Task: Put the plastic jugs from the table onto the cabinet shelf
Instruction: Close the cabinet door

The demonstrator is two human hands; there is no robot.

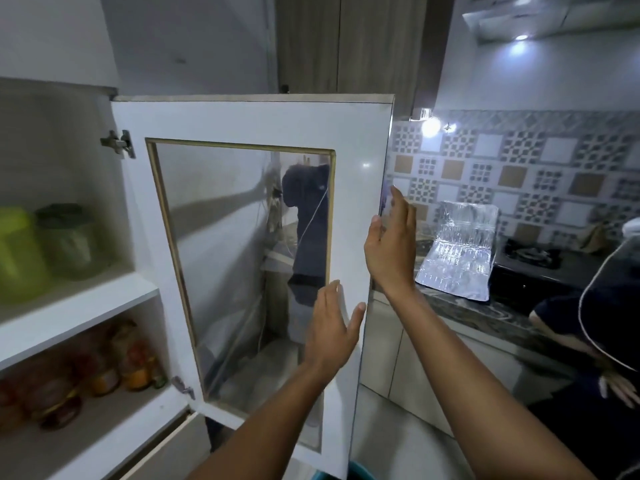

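Two green plastic jugs stand on the upper cabinet shelf [86,306] at the left: a bright lime one [19,254] in front and a darker translucent one [71,240] behind it. The white cabinet door [249,119] with a glass pane is swung open toward me. My left hand [332,327] lies flat against the door's lower right frame, fingers spread. My right hand [391,244] rests on the door's outer edge, fingers extended. Neither hand holds a jug.
The lower shelf carries several jars [104,368] with reddish and orange contents. A marble counter [485,313] at the right bears a foil-wrapped stand [460,247] and a stove [533,254]. Another person [609,323] in dark clothes is at the far right.
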